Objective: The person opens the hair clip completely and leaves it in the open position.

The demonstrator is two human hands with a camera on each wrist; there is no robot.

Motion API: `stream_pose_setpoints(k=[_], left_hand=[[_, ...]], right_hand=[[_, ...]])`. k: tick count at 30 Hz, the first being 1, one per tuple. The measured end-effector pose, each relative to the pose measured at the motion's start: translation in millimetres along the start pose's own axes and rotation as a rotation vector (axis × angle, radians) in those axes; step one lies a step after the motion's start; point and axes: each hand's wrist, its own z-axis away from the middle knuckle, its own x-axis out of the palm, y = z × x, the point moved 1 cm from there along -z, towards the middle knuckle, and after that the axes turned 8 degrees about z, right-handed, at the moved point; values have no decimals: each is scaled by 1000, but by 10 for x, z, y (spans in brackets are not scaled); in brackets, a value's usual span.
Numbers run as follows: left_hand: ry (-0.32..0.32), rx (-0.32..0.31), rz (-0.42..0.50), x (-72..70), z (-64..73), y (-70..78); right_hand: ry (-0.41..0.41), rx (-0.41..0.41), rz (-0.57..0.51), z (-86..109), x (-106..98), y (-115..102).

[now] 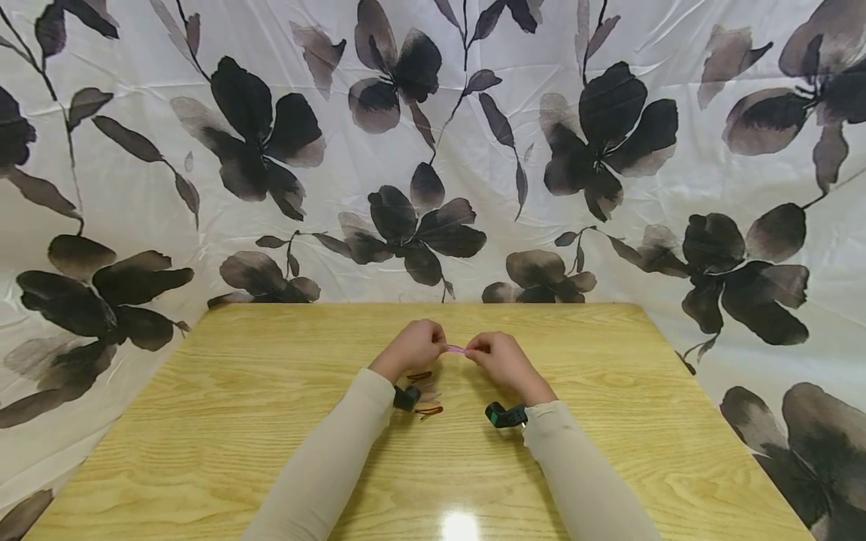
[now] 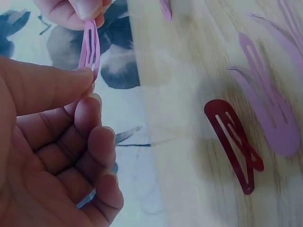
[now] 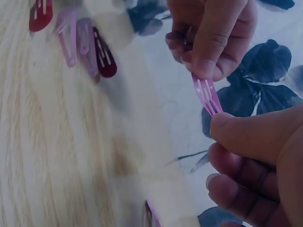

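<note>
A pink snap hair clip [image 1: 455, 349] is stretched between both hands, held above the table's far part. My left hand [image 1: 416, 347] pinches one end between thumb and index finger; its other fingers curl loosely below, as the left wrist view shows. At the opposite end, my right hand [image 1: 504, 361] pinches the clip with thumb and fingertip. In the right wrist view the clip's slotted middle [image 3: 207, 94] shows between the two thumbs, both tips being covered. Beneath the left wrist lie a dark red hair clip [image 2: 232, 142] and pink hair clips [image 2: 274, 109].
A brighter red hair clip [image 1: 429, 411] lies nearest me in that group. Part of another pink piece [image 3: 154, 213] shows at the right wrist view's lower edge. The wooden table [image 1: 271, 451] ends at a floral cloth [image 1: 473, 150] behind. Each wrist wears a dark camera.
</note>
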Motion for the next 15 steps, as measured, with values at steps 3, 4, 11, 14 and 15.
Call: stream_pose_setpoints(k=[3,4,11,14,15], left_hand=[[15,5,19,-5,33,-25],[17,7,29,-8,46,-33],[15,32,112,-54,153,-89],[21,32,144,-76,201,-106],[27,31,156,-83,218,-112]], right_hand=[[-1,-14,-5,-1,-6,-29],[-2,-19,-6,-1,-8,-39],[3,-24,-62,1,-19,-98],[18,-25,-86,2,-21,-129],[24,-27,-92,3,-22,-140]])
